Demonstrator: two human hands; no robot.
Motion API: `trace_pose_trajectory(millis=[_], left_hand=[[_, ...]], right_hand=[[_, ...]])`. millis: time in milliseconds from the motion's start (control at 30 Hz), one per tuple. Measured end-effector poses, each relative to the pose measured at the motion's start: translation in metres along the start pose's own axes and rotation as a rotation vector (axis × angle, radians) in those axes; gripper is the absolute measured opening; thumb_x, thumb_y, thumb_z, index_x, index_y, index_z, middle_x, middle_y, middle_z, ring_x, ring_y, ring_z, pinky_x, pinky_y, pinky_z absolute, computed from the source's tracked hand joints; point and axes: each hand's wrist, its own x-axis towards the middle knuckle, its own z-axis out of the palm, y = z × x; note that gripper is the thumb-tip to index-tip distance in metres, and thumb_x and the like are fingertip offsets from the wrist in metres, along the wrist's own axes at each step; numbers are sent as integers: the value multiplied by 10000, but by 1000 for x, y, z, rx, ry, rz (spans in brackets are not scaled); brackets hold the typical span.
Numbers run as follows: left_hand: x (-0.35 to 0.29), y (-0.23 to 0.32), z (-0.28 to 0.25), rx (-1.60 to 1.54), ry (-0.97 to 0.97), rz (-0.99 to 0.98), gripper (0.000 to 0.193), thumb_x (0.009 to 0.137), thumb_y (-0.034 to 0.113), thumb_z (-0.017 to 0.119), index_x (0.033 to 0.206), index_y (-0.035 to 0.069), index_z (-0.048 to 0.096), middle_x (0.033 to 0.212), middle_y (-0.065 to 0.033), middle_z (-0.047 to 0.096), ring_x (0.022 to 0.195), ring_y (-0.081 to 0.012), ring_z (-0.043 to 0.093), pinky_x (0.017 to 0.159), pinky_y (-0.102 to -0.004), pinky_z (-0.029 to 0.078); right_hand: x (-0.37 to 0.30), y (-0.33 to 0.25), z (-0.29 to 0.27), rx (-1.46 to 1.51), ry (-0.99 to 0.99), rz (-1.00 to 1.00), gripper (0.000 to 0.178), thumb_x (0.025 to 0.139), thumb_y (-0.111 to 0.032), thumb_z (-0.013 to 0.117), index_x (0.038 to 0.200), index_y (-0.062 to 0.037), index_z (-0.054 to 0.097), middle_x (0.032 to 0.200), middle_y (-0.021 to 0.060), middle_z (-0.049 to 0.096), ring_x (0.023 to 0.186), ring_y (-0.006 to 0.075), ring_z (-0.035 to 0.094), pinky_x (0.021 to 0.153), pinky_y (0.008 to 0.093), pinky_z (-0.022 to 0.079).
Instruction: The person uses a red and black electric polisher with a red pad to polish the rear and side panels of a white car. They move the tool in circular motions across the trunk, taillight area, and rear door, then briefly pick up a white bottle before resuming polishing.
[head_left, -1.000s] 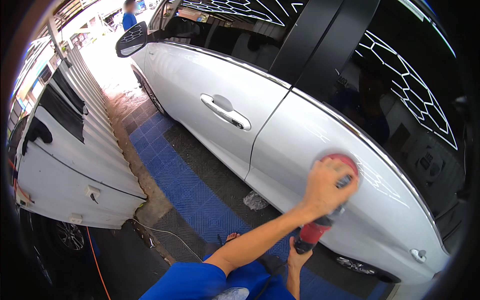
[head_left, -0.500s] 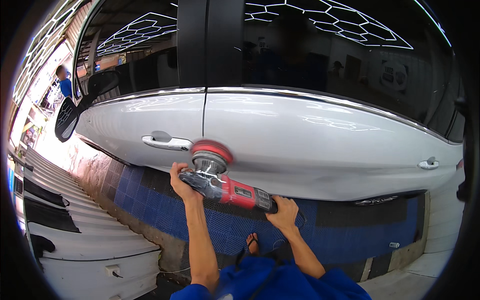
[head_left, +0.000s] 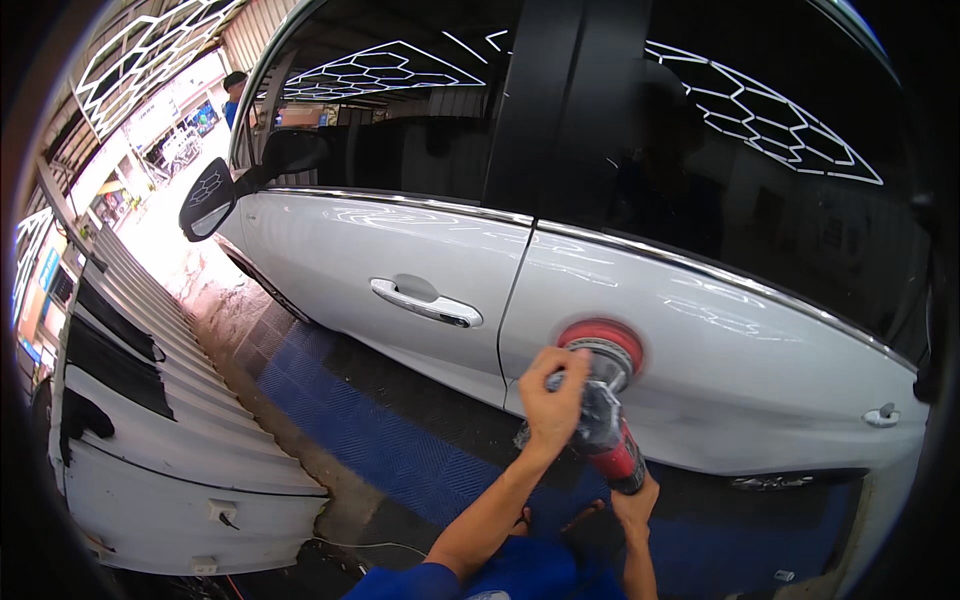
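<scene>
A red and black car polisher (head_left: pixel 618 458) has its round red pad (head_left: pixel 612 332) against the silver rear door (head_left: pixel 700 390), right of the seam between the doors. The pad's rim is blurred. My left hand (head_left: pixel 553 398) is closed at the polisher's head, thumb and fingers curled near the pad. Around the black rear end of the body wraps my right hand (head_left: pixel 636 498), below and to the right of the left one. The chrome handle (head_left: pixel 425 303) of the front door lies to the left of the pad.
Dark windows (head_left: pixel 400 140) rise above the doors, with a side mirror (head_left: pixel 210 200) at the left. A corrugated metal panel (head_left: pixel 160 370) stands on the left, near a thin cable (head_left: pixel 375 545). Blue and black tiles (head_left: pixel 370 430) cover the floor, where a small can (head_left: pixel 784 576) lies.
The polisher has moved right, from beside the front door handle onto the rear door. Its body has swung to point more steeply down toward me. My view has turned and tilted.
</scene>
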Motion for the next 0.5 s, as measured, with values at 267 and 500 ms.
trace_pose_trajectory(millis=[267,500], left_hand=[[28,59,39,112,-397,445,210,821,185,853,897,61,702,900,-114,713,880,-314,705,810,-410,573],[62,41,15,155,-284,-143,189,878,254,833,912,94,738,893,-68,723,841,-187,690,754,-366,541]], right_hand=[[-7,-38,-7,139,-45,214,349,807,-148,898,1012,54,700,875,37,694,823,131,616,810,326,529],[14,-102,-38,18,-166,162,480,754,-178,928,1129,44,726,951,133,793,898,202,755,851,363,578]])
